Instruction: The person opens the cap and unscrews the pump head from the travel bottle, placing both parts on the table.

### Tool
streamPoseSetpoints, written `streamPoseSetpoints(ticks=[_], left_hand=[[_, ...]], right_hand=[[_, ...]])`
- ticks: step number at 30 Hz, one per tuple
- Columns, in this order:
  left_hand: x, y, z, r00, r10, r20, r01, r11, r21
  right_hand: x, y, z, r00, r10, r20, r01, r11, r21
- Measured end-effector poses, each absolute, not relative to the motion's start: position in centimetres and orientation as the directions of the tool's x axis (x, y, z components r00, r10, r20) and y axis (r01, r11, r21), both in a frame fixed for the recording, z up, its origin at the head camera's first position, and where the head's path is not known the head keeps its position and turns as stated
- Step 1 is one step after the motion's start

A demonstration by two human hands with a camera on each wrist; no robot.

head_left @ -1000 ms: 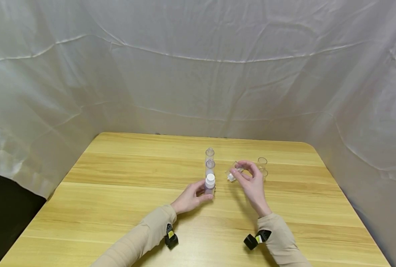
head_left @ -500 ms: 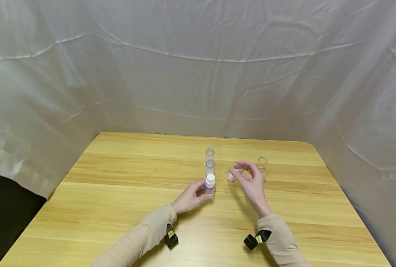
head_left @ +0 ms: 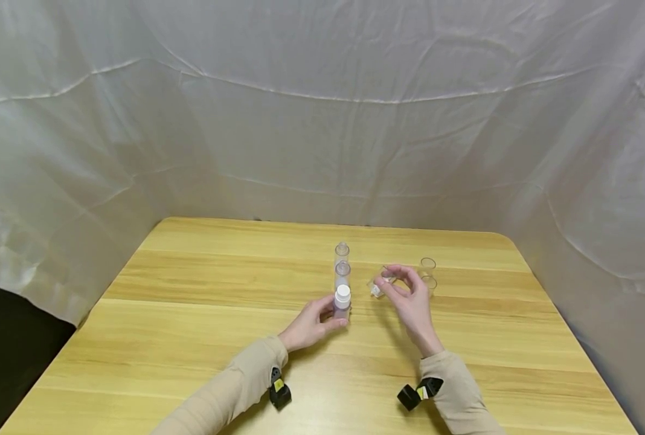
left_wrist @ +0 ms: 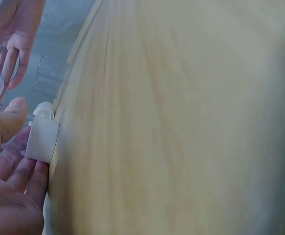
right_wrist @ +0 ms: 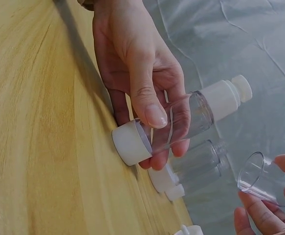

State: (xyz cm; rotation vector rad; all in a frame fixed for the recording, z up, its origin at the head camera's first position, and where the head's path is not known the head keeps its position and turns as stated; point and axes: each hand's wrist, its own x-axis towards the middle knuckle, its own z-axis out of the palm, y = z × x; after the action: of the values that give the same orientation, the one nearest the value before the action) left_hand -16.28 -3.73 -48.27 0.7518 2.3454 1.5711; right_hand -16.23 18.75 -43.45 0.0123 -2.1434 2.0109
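My left hand [head_left: 313, 325] grips a clear pump bottle [right_wrist: 181, 120] upright, thumb on one side and fingers on the other. The bottle has a white pump head [head_left: 342, 296] on top and a white base [right_wrist: 131, 142]. To its right, my right hand [head_left: 409, 302] pinches a clear cylindrical cap [right_wrist: 262, 178], tilted and with its open rim showing in the right wrist view. White pump parts [head_left: 377, 290] show just beyond and below the cap. Two clear bottles without pumps [head_left: 342, 269] stand in a row behind the held one.
Two more clear caps [head_left: 428, 273] stand to the right, beyond my right hand. A light wooden table [head_left: 203, 290] lies under everything, with pale fabric [head_left: 322, 151] hanging behind it and at both sides.
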Motion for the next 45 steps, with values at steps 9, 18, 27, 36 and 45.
streamPoseSetpoints(ticks=[9,18,27,36,45], left_hand=[[-16.5,-3.6,-48.8,-0.848,0.519,0.105,0.298,0.304,0.905],[-16.5,-3.7,-48.8,-0.854,0.508,0.111,0.298,0.303,0.905],[-16.8,-3.8,-48.8,-0.856,0.502,0.122,0.302,0.295,0.906],[-16.9,-4.1,-48.8,-0.863,0.490,0.124,0.303,0.304,0.903],[-17.4,-4.2,-48.6,-0.862,0.491,0.126,0.309,0.312,0.899]], right_hand=[[-16.2,19.0,-43.5,-0.978,0.140,0.156,-0.147,0.071,-0.987],[-16.2,19.1,-43.7,-0.977,0.140,0.158,-0.154,0.038,-0.987],[-16.3,19.0,-43.8,-0.985,0.092,0.145,-0.140,0.056,-0.989],[-16.3,18.9,-43.9,-0.993,0.033,0.117,-0.115,0.045,-0.992],[-16.9,19.3,-44.0,-0.990,0.058,0.125,-0.123,0.049,-0.991]])
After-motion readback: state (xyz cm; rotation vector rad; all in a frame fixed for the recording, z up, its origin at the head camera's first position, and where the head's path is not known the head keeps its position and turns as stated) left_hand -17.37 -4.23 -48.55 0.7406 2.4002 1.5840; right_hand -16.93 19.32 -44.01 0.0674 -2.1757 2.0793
